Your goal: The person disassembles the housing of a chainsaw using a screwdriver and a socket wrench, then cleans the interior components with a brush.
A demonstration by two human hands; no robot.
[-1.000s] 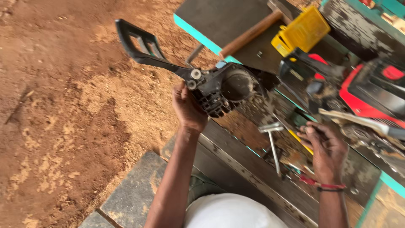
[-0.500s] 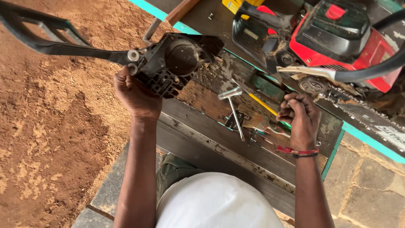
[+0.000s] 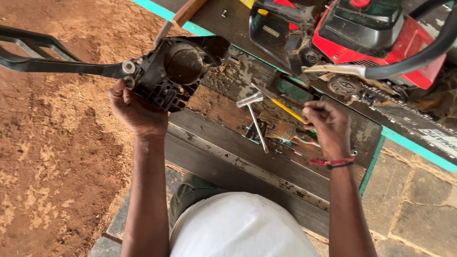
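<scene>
My left hand grips a black plastic chainsaw housing from below and holds it up over the left end of a worn wooden workbench. The housing has a round opening, and its long black handle sticks out to the left over the sandy ground. My right hand, with a red band at the wrist, hovers over the bench with fingers curled. It is just right of a paintbrush and a yellow-handled screwdriver. Whether the fingers pinch anything small is hidden.
A metal T-wrench lies on the bench between my hands. A red and black chainsaw with its guide bar rests at the back right. A wooden hammer handle lies at the top. Sawdust-covered dirt is left, stone paving right.
The view has swung left and down. The housing in my left hand has turned so its round opening faces up. My right hand has stayed curled over the tools.
</scene>
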